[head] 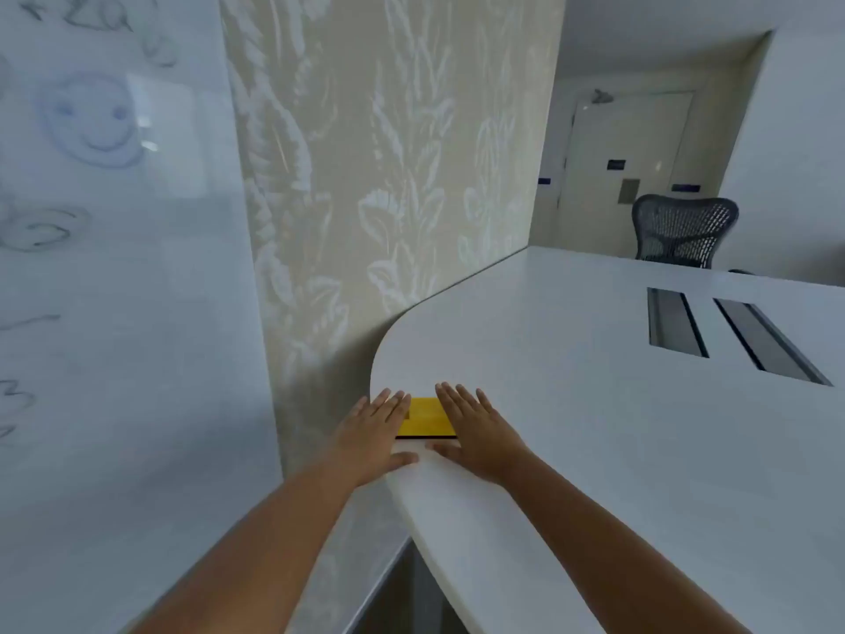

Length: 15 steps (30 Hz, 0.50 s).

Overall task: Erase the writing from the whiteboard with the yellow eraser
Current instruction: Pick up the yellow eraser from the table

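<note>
i see both hands flat and open, the left hand [375,432] and right hand [475,432] flanking the yellow eraser [426,418] between them near the table edge [388,478], so a clumsy pinch could nudge it off.

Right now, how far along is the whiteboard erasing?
Nothing looks erased: the whiteboard still shows a smiley face and scribbles. The yellow eraser lies on the table between the flat left hand and right hand, ungripped. Pickup and all wiping remain.
</note>
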Motion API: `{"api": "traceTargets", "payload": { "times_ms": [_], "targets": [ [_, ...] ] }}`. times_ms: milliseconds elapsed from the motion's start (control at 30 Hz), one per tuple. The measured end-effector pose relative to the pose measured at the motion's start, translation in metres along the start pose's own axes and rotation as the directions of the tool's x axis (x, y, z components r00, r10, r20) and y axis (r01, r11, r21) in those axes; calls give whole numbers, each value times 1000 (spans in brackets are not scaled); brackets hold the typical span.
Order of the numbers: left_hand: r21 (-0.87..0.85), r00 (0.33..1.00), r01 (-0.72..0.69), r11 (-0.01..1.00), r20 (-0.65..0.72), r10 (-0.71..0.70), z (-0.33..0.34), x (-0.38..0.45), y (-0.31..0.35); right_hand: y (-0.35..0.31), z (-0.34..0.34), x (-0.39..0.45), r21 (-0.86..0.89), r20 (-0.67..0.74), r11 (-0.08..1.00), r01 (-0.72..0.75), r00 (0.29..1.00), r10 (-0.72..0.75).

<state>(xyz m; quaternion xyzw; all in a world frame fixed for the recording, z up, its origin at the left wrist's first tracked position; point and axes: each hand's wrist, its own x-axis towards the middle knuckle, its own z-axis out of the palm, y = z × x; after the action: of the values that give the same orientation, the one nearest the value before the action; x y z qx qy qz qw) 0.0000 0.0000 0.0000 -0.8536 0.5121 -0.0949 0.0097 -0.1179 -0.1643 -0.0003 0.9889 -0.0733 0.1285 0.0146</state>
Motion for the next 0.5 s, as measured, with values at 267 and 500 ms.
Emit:
{"api": "traceTargets", "payload": {
  "times_ms": [267,500],
  "targets": [
    [-16,999,21,1000,-26,-22,9,22,-3,-9,1,18,245,42,957,-153,988,147],
    [59,994,56,997,-97,-50,5,28,5,-2,-10,35,149,117,988,-45,993,27]
  ]
}}
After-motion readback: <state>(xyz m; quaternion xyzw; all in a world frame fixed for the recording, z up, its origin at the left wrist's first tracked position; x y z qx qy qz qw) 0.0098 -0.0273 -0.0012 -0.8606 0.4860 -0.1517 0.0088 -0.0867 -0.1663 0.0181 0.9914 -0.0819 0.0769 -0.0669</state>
